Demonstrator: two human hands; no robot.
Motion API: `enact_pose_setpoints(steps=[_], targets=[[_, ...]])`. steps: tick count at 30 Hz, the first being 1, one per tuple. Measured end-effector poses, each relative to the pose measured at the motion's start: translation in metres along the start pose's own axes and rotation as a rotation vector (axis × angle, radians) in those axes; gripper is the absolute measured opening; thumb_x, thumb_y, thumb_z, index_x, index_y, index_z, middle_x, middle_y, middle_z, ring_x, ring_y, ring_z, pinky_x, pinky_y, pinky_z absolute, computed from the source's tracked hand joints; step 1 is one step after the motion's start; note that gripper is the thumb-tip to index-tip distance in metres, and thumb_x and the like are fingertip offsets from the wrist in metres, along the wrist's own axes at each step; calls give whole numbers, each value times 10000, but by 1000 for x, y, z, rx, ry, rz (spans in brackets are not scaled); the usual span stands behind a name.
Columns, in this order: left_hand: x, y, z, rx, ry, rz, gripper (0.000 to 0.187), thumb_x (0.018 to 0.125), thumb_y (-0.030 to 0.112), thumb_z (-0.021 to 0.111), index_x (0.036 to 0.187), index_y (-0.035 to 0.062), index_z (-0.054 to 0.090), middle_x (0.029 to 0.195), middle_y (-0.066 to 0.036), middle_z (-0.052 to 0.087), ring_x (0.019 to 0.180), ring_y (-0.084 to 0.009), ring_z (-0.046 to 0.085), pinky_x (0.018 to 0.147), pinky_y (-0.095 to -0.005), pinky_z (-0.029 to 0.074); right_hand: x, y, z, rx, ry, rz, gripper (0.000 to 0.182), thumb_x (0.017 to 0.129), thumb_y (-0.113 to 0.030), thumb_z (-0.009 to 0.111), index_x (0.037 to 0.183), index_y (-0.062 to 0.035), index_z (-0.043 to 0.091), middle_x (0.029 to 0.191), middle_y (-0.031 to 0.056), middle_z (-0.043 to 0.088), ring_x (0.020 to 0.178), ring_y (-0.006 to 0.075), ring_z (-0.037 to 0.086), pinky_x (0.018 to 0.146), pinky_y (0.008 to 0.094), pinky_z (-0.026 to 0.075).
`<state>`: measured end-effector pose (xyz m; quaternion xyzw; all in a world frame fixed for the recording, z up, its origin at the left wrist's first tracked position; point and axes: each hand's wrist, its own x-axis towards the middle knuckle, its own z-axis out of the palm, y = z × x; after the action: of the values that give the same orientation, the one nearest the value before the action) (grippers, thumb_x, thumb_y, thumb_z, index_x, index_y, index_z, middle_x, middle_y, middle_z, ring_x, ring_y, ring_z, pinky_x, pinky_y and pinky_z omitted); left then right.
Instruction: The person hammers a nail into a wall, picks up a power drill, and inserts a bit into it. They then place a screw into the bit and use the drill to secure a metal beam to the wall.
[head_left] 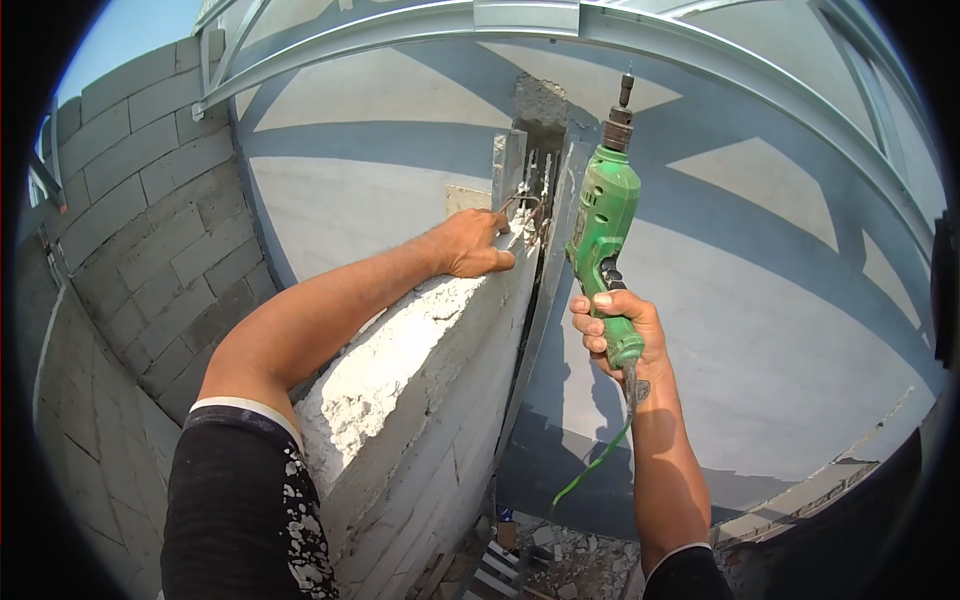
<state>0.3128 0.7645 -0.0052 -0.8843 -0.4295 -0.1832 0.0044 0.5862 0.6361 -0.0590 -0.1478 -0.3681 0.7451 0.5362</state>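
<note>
My right hand (622, 325) is wrapped around the handle of a green power drill (606, 215), which points upward with a driver bit (627, 88) in its chuck. A green cord (600, 460) hangs from the drill's base. My left hand (478, 243) rests on the rough top of a white block wall (380, 370), thumb and fingers apart. Its fingertips reach the bent steel bar (527, 200) sticking up at the wall's end. Beside that, a metal plate (508, 160) stands upright in the narrow gap.
A grey plastered wall (760, 330) rises behind the drill, crossed by shadows. Curved metal beams (690, 45) run overhead. A bare block wall (150, 190) stands at left. Rubble (575, 560) lies far below, and a metal channel (540, 330) runs down along the white wall's end.
</note>
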Motion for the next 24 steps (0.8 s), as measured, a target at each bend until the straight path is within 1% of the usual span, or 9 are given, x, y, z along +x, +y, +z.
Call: enact_pose_setpoints(steps=[1, 2, 6, 9, 12, 15, 18, 21, 24], targets=[[0, -3, 3, -5, -1, 5, 704, 807, 436, 645, 1268, -96, 660, 1177, -352, 707, 1145, -472, 682, 1063, -483, 525, 13, -3, 2, 17, -28, 9, 304, 917, -54, 684, 1159, 45, 529, 949, 150, 623, 682, 151, 628, 474, 265, 577], [4, -9, 9, 6, 7, 7, 672, 908, 429, 559, 1347, -79, 580, 1122, -355, 711, 1094, -493, 684, 1022, -513, 523, 23, -5, 5, 17, -59, 27, 319, 921, -66, 675, 1176, 53, 525, 947, 147, 618, 680, 150, 627, 474, 259, 580], [2, -10, 1, -198, 18, -100, 650, 988, 360, 421, 1502, -37, 385, 1061, -363, 706, 1038, -511, 679, 954, -557, 496, 56, -10, 18, 27, -186, 69, 411, 937, -124, 639, 1269, 73, 498, 928, 137, 598, 660, 143, 620, 477, 244, 597], [0, -14, 2, -305, 97, -92, 693, 1020, 420, 402, 1542, -34, 359, 1119, -360, 707, 1100, -494, 681, 988, -554, 491, 76, -5, 17, 36, -173, 91, 413, 935, -129, 642, 1270, 65, 500, 919, 142, 597, 649, 142, 615, 474, 243, 592], [1, -14, 5, -395, 190, -113, 776, 1076, 556, 362, 1592, -21, 307, 1239, -350, 692, 1244, -462, 652, 1073, -538, 481, 91, -2, 15, 21, -172, 107, 363, 938, -133, 644, 1227, 58, 535, 909, 141, 598, 637, 139, 614, 462, 237, 583], [4, -12, 7, -399, 231, -156, 969, 1031, 767, 356, 1615, -2, 286, 1346, -367, 641, 1362, -461, 588, 1139, -539, 463, 100, 0, 14, 9, -180, 136, 311, 944, -138, 651, 1181, 41, 558, 902, 137, 605, 625, 137, 623, 455, 231, 584], [0, -7, -1, -378, 194, -216, 1159, 915, 906, 443, 1622, 2, 280, 1379, -406, 593, 1391, -500, 550, 1164, -560, 450, 106, 0, 14, -15, -179, 140, 292, 945, -143, 658, 1161, 30, 565, 895, 138, 608, 616, 137, 630, 450, 228, 584], [5, 0, -8, -338, 211, -234, 1295, 812, 936, 562, 1612, -45, 285, 1379, -423, 582, 1341, -503, 591, 1126, -534, 492, 113, -1, 17, -31, -173, 154, 274, 945, -151, 665, 1137, 20, 568, 892, 139, 607, 591, 134, 627, 437, 220, 581], [15, -1, -14, -444, 196, -243, 1325, 777, 900, 663, 1603, -65, 289, 1394, -401, 577, 1335, -479, 604, 1099, -526, 516, 122, 0, 16, -18, -165, 169, 303, 937, -176, 682, 1127, 17, 547, 895, 147, 591, 556, 129, 613, 415, 208, 574]])
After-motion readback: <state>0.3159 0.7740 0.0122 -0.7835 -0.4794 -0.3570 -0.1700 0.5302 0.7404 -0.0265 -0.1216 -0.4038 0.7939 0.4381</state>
